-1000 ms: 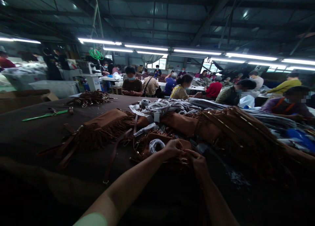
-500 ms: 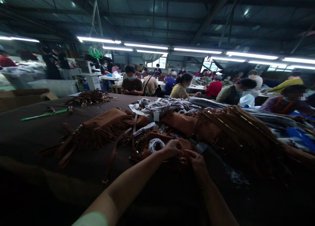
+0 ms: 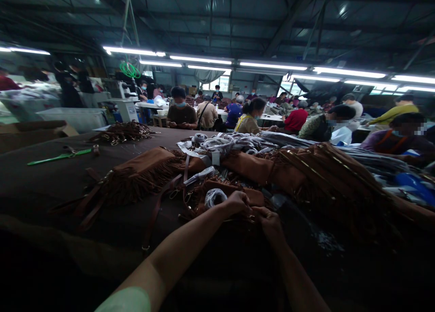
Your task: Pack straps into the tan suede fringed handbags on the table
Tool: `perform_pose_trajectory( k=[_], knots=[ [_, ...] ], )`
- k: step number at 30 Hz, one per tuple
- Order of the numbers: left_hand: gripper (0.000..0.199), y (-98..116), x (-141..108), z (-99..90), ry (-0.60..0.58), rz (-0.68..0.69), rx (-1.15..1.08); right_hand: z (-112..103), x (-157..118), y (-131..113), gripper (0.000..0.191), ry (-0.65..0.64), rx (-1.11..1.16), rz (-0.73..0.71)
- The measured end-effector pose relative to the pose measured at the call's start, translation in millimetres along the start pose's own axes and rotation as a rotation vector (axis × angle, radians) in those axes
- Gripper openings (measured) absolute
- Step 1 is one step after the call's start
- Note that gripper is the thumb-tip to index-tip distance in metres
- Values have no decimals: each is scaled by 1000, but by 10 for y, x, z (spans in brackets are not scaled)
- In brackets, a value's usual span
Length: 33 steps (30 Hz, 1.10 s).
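Note:
A brown fringed bag (image 3: 251, 195) lies in front of me on the dark table, with a wrapped grey-white coil (image 3: 215, 198) on its left part. At the bag's right front edge, my left hand (image 3: 237, 202) is closed in a pinch. My right hand (image 3: 268, 218) is also closed, its fingertips close to those of the left. A small gold metal ring (image 3: 252, 218) shows between the two hands. Whatever is between the fingertips is too small and dark to make out. A brown strap (image 3: 154, 217) with metal fittings lies left of the bag.
Another fringed bag (image 3: 142, 165) lies to the left, and stacked brown bags (image 3: 326, 171) stand at the right. Wrapped grey-white coils (image 3: 231, 142) are heaped behind. A green tool (image 3: 59, 156) and piled straps (image 3: 124, 132) lie at far left. Several people sit at tables beyond.
My hands have parted slightly at the fingertips, and the gold ring shows more clearly between them. The view has shifted a little; the bags lie as before.

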<state>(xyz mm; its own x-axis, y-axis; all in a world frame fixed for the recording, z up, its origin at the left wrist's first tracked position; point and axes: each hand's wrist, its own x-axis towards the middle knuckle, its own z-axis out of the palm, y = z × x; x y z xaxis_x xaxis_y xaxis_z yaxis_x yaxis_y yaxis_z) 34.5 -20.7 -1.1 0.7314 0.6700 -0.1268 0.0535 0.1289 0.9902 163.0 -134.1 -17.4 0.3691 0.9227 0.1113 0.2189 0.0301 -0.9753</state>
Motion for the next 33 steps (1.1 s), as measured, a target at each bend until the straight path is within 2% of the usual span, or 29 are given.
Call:
perform_pose_trajectory(
  k=[5, 8, 10, 13, 15, 17, 20, 22, 25, 27, 29, 31, 33],
  knots=[
    [35, 12, -39, 75, 20, -34, 16, -3, -59, -37, 37, -15, -75, -100],
    [30, 126, -145, 29, 0, 67, 229, 3, -87, -88, 33, -16, -179, -161],
    [29, 269, -286, -116, 53, 182, 502, 24, -105, -121, 30, -17, -255, -202],
    [30, 494, -529, -480, 251, 289, 1001, 78, -138, -162, 28, 11, -374, -284],
    [33, 587, -641, -729, 240, 224, 1212, 128, -170, -192, 29, 31, -482, -324],
    [34, 627, -696, -897, 178, 155, 1298, 196, -220, -237, 33, 48, -606, -368],
    [30, 676, -731, -930, 206, 142, 1310, 336, -340, -335, 41, 124, -785, -501],
    [24, 748, -768, -830, 266, 170, 1289, 442, -430, -405, 51, 146, -878, -588],
    [23, 881, -849, -635, 372, 228, 1255, 566, -509, -469, 64, 82, -951, -670],
    [25, 926, -900, -568, 410, 277, 1201, 589, -506, -477, 56, 69, -959, -707],
    [28, 892, -945, -582, 356, 327, 1066, 548, -473, -470, 43, 94, -954, -717],
    [32, 767, -998, -644, 313, 343, 895, 455, -439, -462, 35, 123, -915, -720],
    [33, 576, -1063, -686, 285, 314, 818, 342, -426, -459, 34, 128, -824, -738]
  ],
)
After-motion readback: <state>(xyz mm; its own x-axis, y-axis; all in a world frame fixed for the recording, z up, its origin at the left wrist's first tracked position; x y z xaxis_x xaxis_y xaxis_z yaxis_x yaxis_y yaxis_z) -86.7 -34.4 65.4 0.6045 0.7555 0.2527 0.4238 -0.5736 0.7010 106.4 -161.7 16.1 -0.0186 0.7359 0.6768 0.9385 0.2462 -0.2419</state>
